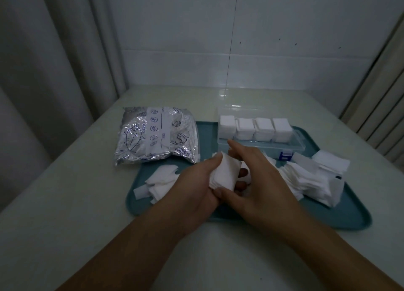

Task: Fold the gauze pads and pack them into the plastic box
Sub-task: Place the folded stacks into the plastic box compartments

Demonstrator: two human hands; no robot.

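Observation:
My left hand (pixel 197 182) grips a folded stack of white gauze pads (pixel 225 172) over the middle of the teal tray (pixel 341 216). My right hand (pixel 255 177) lies over the stack's right side, its thumb at the stack's near edge and its fingers stretched toward the clear plastic box (pixel 293 147). The box stands at the back of the tray with its lid open and holds several upright stacks of folded gauze (pixel 254 129). Loose gauze pads lie in a pile at the left (pixel 161 181) and in a larger heap at the right (pixel 312 179) of the tray.
A silver foil bag (pixel 153 135) with printed drawings lies on the white table (pixel 65 203), overlapping the tray's back left corner. A curtain hangs at the left and a tiled wall stands behind the table.

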